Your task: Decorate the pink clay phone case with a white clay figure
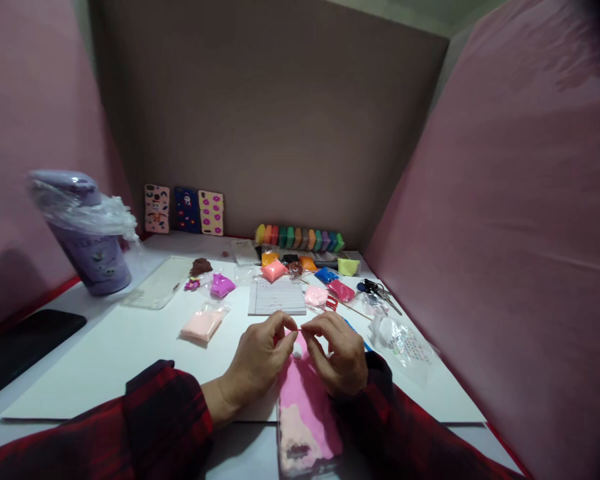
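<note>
A phone case (313,417), coated in bright pink and pale peach clay, lies lengthwise below my hands. Its camera cut-out faces me. Near its far end sits a small white lump (297,353). Over that end, my left hand (257,357) and my right hand (341,350) nearly meet. Thumb and index finger of each hand are pinched on a tiny thin red piece of clay (300,329), mostly hidden by the fingertips. Beyond my hands lies a lined notepad (277,298).
Clay packets in peach (205,323), purple (223,285) and other colours lie around. A clear phone case (157,283), a purple tumbler (93,250) and a black phone (30,343) are left. Keys (379,291) and a bead bag (403,340) lie right. Decorated cases (186,210) lean behind.
</note>
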Demonstrator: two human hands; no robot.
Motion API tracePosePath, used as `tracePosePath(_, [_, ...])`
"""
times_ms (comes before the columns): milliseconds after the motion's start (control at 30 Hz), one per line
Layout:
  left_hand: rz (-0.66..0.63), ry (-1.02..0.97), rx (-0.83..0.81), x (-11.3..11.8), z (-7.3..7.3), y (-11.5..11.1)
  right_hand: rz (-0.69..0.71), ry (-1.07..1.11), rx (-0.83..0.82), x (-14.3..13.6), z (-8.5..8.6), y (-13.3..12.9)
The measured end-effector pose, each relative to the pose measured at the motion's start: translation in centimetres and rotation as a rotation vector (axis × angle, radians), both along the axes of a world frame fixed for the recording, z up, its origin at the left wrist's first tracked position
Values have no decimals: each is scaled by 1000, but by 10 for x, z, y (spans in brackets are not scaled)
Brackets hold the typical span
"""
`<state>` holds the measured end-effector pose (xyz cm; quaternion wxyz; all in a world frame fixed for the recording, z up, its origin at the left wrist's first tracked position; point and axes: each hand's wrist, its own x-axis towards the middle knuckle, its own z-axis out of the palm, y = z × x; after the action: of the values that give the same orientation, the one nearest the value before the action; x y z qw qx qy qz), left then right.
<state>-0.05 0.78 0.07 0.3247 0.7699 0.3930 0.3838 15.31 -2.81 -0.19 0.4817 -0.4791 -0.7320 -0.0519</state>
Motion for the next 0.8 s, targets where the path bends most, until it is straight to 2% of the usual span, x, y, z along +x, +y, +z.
tracePosePath(467, [2, -37, -30, 0, 0, 1, -32, -22, -51, -3, -1, 0])
tracePosePath(800, [-30, -104, -57, 1, 4, 5, -107, 119, -274, -1, 1, 5])
